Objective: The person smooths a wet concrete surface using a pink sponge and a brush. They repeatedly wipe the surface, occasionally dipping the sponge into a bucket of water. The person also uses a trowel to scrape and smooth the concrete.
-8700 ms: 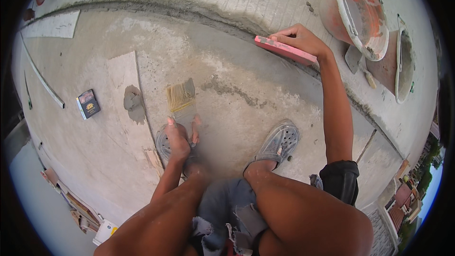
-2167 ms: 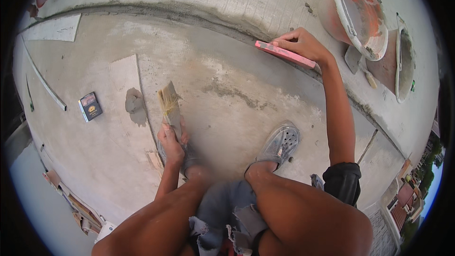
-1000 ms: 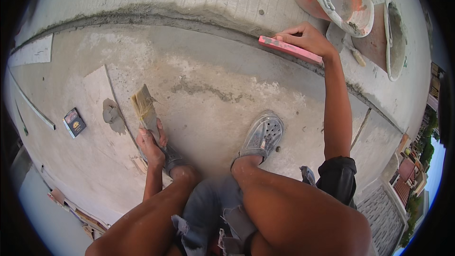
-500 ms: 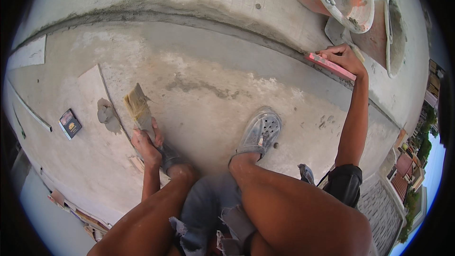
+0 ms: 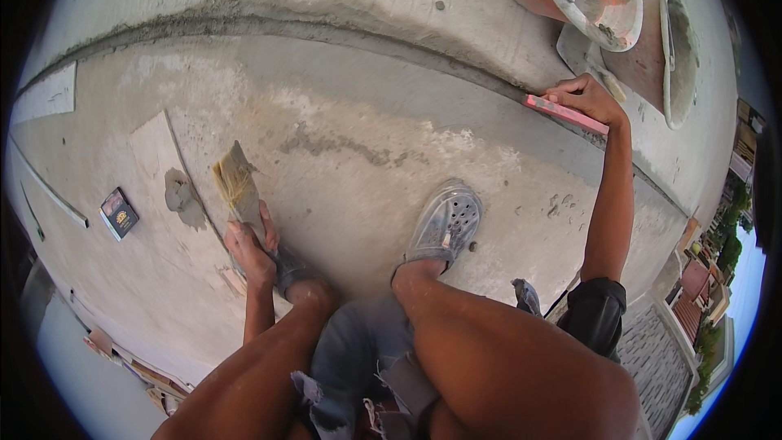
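Note:
My left hand [image 5: 254, 246] is closed round the handle of a wide paintbrush [image 5: 235, 181], its pale bristles pointing away from me above the floor. Out to the right, my right hand [image 5: 588, 99] grips a flat pink float [image 5: 567, 115], held along the edge of a smooth grey strip of wet cement [image 5: 391, 73]. The float's far end meets the seam between that strip and the raised pale surface beyond. Its underside is hidden. To the left of the brush lies a pale board [image 5: 163, 151] bearing a dab of grey mortar [image 5: 184, 195].
Two buckets stand at the upper right, an orange-stained bucket [image 5: 627, 16] and a second bucket [image 5: 684, 65]. A small dark box [image 5: 120, 213] lies at the left, near a thin strip [image 5: 50, 183]. My grey clog [image 5: 446, 224] is planted mid-floor. A paved area [image 5: 660, 358] lies lower right.
The pink float and my right hand have shifted very slightly to the left. My left hand and the brush stay almost in place, and the whole view has tilted a touch.

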Demonstrator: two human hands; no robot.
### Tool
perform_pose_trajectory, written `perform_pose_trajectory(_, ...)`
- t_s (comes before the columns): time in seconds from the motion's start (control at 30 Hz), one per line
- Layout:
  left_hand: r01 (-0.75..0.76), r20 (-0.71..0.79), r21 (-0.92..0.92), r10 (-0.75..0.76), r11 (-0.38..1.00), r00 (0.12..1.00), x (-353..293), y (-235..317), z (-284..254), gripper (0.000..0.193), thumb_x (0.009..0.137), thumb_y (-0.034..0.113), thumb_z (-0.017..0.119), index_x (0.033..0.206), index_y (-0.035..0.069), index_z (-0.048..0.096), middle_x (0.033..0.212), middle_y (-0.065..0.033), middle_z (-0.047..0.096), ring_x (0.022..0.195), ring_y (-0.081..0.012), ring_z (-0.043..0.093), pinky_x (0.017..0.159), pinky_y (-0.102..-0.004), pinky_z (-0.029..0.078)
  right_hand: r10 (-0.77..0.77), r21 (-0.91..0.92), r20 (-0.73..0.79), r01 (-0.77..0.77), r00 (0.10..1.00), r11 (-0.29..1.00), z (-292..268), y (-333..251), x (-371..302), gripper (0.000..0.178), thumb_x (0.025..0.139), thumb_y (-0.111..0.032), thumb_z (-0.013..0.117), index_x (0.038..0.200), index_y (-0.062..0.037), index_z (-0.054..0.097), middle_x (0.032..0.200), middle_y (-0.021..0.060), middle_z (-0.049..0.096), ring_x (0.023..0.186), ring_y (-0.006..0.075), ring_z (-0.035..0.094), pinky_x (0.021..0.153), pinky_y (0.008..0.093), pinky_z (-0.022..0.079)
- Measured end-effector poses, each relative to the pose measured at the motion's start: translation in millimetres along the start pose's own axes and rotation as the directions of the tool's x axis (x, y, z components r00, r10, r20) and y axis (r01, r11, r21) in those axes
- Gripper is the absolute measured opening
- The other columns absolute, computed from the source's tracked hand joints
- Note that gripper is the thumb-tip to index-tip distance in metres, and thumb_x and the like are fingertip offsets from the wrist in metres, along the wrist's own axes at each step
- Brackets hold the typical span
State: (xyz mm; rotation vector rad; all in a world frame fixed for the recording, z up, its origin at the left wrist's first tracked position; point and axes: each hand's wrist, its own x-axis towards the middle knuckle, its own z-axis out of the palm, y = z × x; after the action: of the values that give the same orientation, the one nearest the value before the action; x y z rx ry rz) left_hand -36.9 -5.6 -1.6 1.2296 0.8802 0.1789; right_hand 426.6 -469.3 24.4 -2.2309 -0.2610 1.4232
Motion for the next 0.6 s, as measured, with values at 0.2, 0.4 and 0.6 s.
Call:
perform_pose_trajectory(0.2, -0.006, -0.082, 0.026, 0.008, 1.0, 0.997, -2.9, 13.5, 12.5, 0.069, 0.111, 0.06, 0.04, 0.127, -0.005, 0.054, 0.096, -0.0119, 0.061, 0.054, -0.0098, 0.045, 0.047, -0.0257, 0.037, 0.076, 0.198, -0.219, -0.032, 0.973, 0.98, 13.2, 30.0, -61.3, 0.045, 0.095, -0.036, 0.081, 0.12, 0.0017, 0.079, 0.104, 0.0057, 0.079, 0.095, 0.0109, 0.066, 0.09, 0.0289, 0.052)
perform_pose_trajectory(0.4, -0.011, -0.023, 0.012, 0.012, 1.0, 1.0, -0.5, -1.3, -0.2, 0.066, 0.112, 0.058, 0.04, 0.127, -0.005, 0.055, 0.101, -0.0134, 0.062, 0.054, -0.0104, 0.046, 0.047, -0.0261, 0.038, -0.196, -0.084, -0.62, 0.183, 0.76, 0.979, 131.7, -22.0, -66.0, 0.04, 0.091, -0.019, 0.083, 0.126, -0.0021, 0.077, 0.097, 0.0061, 0.07, 0.086, 0.0145, 0.063, 0.078, 0.033, 0.052)
perform_pose_trajectory(0.6, 0.01, -0.066, -0.018, -0.011, 1.0, 0.998, -1.3, 2.5, 5.0, 0.066, 0.113, 0.057, 0.04, 0.126, -0.006, 0.055, 0.102, -0.0145, 0.063, 0.054, -0.011, 0.047, 0.047, -0.0266, 0.039, -0.431, -0.402, -0.732, 0.176, 0.528, 0.899, 191.7, -33.5, -26.0, 0.041, 0.088, -0.015, 0.083, 0.128, -0.0066, 0.076, 0.092, 0.0092, 0.062, 0.078, 0.0237, 0.063, 0.067, 0.0367, 0.053)
